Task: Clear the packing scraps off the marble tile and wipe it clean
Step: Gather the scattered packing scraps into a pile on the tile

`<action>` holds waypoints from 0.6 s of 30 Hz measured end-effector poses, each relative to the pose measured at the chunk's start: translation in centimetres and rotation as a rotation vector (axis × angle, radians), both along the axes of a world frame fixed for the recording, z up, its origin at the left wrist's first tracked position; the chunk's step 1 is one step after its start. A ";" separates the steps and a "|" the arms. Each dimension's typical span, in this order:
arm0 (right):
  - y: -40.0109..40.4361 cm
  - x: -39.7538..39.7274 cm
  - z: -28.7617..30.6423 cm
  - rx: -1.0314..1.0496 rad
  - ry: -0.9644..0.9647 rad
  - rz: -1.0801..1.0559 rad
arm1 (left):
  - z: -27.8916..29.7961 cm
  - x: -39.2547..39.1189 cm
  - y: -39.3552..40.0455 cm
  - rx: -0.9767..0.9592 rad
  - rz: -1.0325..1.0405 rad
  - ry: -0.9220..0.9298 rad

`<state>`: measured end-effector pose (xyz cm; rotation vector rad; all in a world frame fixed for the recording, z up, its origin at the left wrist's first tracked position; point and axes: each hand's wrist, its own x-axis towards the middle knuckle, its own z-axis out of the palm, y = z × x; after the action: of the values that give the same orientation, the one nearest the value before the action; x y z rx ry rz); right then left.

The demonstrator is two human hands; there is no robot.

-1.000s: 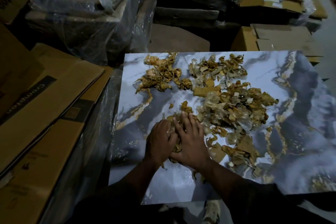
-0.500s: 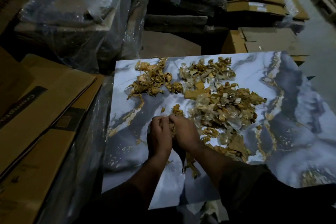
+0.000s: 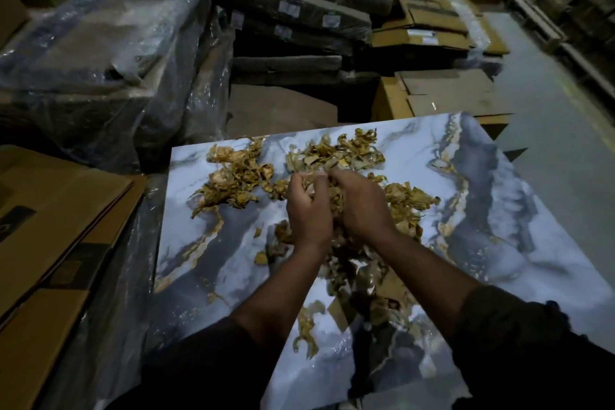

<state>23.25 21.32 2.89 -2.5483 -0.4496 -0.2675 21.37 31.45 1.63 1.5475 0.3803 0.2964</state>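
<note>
Change: Within the last second the left hand point(image 3: 307, 210) and right hand point(image 3: 361, 206) had left the surface of the marble tile point(image 3: 519, 243), where they had lain pressed flat together, and had risen to the centre of the frame with a gathered bundle between them.
Left hand: Its fingers were curled around pale strips of the packing scraps point(image 3: 352, 156); the grip looked loose, with strips showing above the knuckles.
Right hand: Its fingers were curled over the same bundle from the other side, touching or nearly touching the left hand; how much it held could not be told.
Bundle: Only a small part of the litter was in the hands.
Remaining scraps: One clump point(image 3: 236, 176) lay at the upper left of the tile, another along its far edge, and a loose trail point(image 3: 306, 333) ran down toward the lower centre of the frame beneath the forearms.
Tile: It lay flat, filling the centre and right of the frame, with cardboard cartons point(image 3: 50, 226) just beside its left edge and plastic-wrapped stacks point(image 3: 100, 53) beyond at the upper left.
Task meaning: By appearance, the first handful had been collected and awaited discarding; several more handfuls would be needed, and wiping had not yet begun.
Cloth: None was visible.
Risk: Loose strips might have dropped back from so light a grip.
</note>
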 end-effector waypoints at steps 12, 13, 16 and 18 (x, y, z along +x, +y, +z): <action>-8.0 3.6 -7.7 -0.055 0.141 0.068 | -8.1 4.3 -4.8 0.435 -0.226 0.040; -8.1 3.5 -8.4 -0.075 0.127 0.072 | -8.9 4.0 -4.7 0.475 -0.238 0.043; -8.2 3.4 -9.9 -0.124 0.093 0.058 | -10.3 3.4 -4.6 0.511 -0.220 0.031; -8.4 3.4 -10.5 -0.153 0.089 0.062 | -10.8 3.3 -4.9 0.529 -0.212 0.036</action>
<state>26.63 12.94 -7.66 -2.6768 -0.5316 -0.0997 24.64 26.53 -9.15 2.0969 0.1655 0.2115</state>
